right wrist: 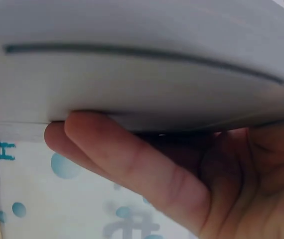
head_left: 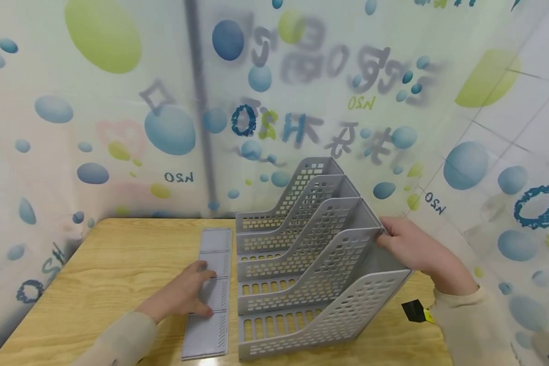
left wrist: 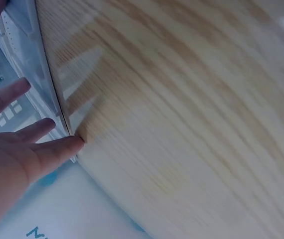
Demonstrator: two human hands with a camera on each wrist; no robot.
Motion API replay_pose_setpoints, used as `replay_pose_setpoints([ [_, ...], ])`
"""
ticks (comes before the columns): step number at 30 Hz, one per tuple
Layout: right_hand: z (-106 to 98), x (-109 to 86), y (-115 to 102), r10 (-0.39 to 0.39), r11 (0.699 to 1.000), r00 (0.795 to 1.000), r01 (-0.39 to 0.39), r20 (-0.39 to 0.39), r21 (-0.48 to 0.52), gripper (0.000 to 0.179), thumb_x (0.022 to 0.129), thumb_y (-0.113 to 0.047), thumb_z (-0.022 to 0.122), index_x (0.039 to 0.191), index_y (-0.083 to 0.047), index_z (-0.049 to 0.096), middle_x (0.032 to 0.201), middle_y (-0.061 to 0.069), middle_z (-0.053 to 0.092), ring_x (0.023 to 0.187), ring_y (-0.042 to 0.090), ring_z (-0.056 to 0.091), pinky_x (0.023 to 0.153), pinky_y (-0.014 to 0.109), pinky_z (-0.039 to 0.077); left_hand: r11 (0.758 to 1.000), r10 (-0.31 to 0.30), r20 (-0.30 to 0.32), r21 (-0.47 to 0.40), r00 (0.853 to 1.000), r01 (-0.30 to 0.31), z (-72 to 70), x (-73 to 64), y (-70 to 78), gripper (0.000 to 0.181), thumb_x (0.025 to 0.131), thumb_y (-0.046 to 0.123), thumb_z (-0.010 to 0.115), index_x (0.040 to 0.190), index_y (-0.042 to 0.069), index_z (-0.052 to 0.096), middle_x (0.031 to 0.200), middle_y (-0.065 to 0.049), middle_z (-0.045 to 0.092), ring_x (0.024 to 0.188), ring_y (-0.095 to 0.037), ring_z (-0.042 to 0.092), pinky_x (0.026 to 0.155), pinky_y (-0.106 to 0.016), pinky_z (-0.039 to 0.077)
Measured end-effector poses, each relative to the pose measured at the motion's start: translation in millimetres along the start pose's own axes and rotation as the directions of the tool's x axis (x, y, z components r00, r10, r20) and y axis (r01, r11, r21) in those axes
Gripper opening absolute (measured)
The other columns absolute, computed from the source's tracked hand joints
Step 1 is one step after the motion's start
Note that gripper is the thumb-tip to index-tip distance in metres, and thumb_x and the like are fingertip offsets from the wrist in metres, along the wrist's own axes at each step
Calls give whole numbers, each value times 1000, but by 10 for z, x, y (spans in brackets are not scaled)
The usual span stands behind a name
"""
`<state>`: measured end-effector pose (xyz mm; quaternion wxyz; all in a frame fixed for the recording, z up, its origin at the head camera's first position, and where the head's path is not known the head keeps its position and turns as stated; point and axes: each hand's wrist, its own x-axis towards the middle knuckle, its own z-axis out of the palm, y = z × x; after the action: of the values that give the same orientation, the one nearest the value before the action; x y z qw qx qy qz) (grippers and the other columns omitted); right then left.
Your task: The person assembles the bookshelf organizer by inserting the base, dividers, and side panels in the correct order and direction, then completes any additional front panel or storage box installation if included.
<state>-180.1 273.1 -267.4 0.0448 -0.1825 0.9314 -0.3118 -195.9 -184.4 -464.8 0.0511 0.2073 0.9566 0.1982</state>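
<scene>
A grey plastic file organizer (head_left: pixel 302 305) with several slots and perforated dividers stands upright on the table. My right hand (head_left: pixel 409 244) grips the top of its tall back edge. In the right wrist view, fingers (right wrist: pixel 132 154) lie against the smooth grey back wall (right wrist: pixel 132 89). Left of the organizer lies a long flat grey panel (head_left: pixel 206 333) with crosswise lines and a row of short slits. My left hand (head_left: pixel 183 292) is over this panel with its fingers spread. In the left wrist view, a fingertip (left wrist: pixel 77 142) touches the tabletop beside the panel's edge.
The wooden table (head_left: pixel 105 284) carries these things. A small black and yellow object (head_left: pixel 414 311) is near my right sleeve, partly hidden by it. A curtain (head_left: pixel 265 101) with printed bubbles and letters hangs behind the table and along its sides.
</scene>
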Motion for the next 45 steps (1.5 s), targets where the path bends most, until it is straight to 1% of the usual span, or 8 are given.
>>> replay_pose_setpoints([
  [9,58,-21,-58,-17,1000,1000,17,-9,4,33,98,0,46,124,-4,66,113,11,69,92,20,62,78,39,52,995,-44,3,-87,999,44,55,92,110,87,56,21,99,129,-8,63,151,-38,38,139,-58,39,112,-63,38],
  [14,59,-17,-54,-10,1000,1000,10,-5,-3,32,99,-1,45,122,-4,66,111,10,69,91,18,63,78,39,52,971,-88,-39,-227,995,77,8,126,86,80,70,18,93,138,-6,58,155,-36,34,139,-59,38,109,-67,39],
  [20,52,-14,-40,-14,1000,1000,13,-11,-16,31,99,-2,45,122,-4,67,111,10,69,91,18,64,78,39,53,885,-159,-179,-462,971,59,-138,118,11,70,87,6,79,146,-12,47,149,-38,43,127,-54,54,99,-58,52],
  [25,50,-12,-33,-16,1000,1000,15,-26,-25,31,99,-2,45,121,-4,67,110,9,70,89,17,63,77,39,52,800,-225,-133,-591,965,105,-136,162,37,71,95,4,68,151,-18,30,140,-40,51,122,-48,60,96,-51,56],
  [30,19,9,-12,-17,1000,1000,17,26,21,30,103,-7,44,124,-2,65,108,10,70,88,16,64,76,36,52,806,-253,-131,-576,959,134,-61,230,118,58,97,2,60,145,-20,39,128,-39,61,117,-47,65,92,-51,58],
  [35,-81,63,38,-64,992,992,52,111,113,46,110,-19,47,151,1,45,139,21,58,118,30,61,93,41,53,836,-251,-178,-535,952,121,-89,289,174,43,94,-1,56,134,-19,52,119,-37,67,106,-44,70,81,-48,61],
  [40,-158,214,85,33,970,991,-62,127,236,71,112,-41,44,165,-5,15,168,25,21,149,47,29,114,66,33,869,-277,-228,-474,934,142,-295,272,230,45,94,1,54,135,-19,53,117,-36,68,104,-44,71,81,-49,61],
  [45,-84,418,59,51,968,999,-53,13,246,73,111,-41,45,165,-3,15,168,27,19,152,48,23,117,68,26,899,-263,-243,-413,934,145,-544,243,319,48,93,4,54,135,-19,53,112,-34,71,100,-42,73,79,-50,61],
])
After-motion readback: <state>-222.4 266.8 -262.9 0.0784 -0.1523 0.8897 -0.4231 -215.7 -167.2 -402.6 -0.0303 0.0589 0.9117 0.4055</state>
